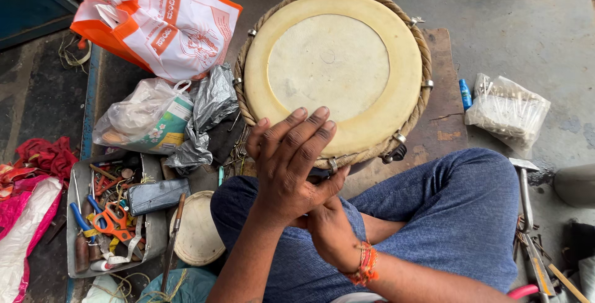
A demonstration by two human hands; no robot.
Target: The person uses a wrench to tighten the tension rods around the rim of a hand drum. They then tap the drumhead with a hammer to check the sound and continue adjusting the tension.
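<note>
Head view: the left hand (291, 166) has flat, open fingers and holds nothing. It covers the right hand (328, 228), so I cannot tell about those fingers. Just beyond sits the round cream drum with rope rim (334, 70) on a brown wooden board (443, 111). Rubbing palms slowly seems best. A grey metal tool tray (77, 185) lies left on the grey concrete floor (527, 24).

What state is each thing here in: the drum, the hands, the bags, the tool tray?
Drum: upright on a wooden board, pale skin facing up, rope laced round the rim.
Left hand: open, fingers spread, pressed against the right hand.
Right hand: under the left, closed or open I cannot tell.
Orange and white bag: tied shut, lying on its side.
Clear bag: knotted, full.
Tool tray: open, crowded with tools.
Scissors: shut.
</note>
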